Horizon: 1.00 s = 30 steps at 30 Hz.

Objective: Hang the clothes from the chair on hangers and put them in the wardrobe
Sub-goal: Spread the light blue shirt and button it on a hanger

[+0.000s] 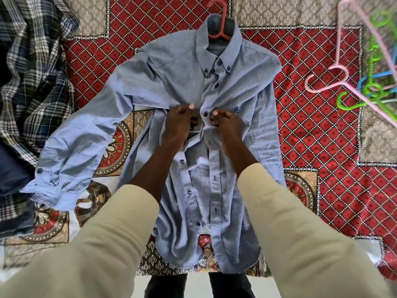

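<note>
Blue chambray button-down shirt [171,87], pinched at mid-placket: left hand [179,123] holds one front edge, right hand [225,125] the other, both equally near the dark button [205,114] between them. Shirt lies face-up on patterned red bedspread [311,125]; long axis runs away from wearer, collar and coral plastic hanger [221,20] pointing far.

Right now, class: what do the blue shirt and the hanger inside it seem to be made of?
Shirt: probably woven cotton, matte; it creases softly and shows a fine weave. Hanger: likely moulded plastic, smooth, coral-red with a slight sheen.
</note>
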Each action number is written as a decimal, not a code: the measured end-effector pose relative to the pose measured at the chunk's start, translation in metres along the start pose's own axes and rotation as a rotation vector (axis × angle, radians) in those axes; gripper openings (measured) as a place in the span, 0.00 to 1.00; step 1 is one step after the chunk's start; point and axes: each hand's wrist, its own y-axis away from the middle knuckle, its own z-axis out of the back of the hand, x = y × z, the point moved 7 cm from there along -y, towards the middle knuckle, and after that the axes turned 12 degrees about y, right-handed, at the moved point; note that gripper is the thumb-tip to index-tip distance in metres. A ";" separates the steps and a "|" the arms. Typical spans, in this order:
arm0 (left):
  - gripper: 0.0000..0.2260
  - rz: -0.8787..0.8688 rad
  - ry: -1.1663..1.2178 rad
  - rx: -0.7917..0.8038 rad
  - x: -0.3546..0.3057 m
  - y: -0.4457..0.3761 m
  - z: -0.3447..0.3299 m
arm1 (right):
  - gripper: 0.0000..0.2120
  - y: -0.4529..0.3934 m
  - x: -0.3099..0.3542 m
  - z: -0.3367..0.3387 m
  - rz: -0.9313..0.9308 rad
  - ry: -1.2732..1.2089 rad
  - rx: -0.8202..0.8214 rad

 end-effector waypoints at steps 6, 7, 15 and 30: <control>0.12 -0.232 -0.335 -0.162 -0.001 0.045 0.039 | 0.12 0.063 0.000 0.021 0.434 0.581 -0.238; 0.13 -0.162 -0.322 -0.143 0.012 0.046 0.043 | 0.12 0.074 -0.007 0.014 0.473 0.675 -0.244; 0.06 -0.288 -0.437 0.060 0.025 0.080 0.031 | 0.06 0.085 -0.035 0.014 0.303 0.533 -0.265; 0.02 -0.021 -0.202 0.045 0.067 0.062 0.028 | 0.08 0.088 -0.066 0.007 0.030 0.154 -0.047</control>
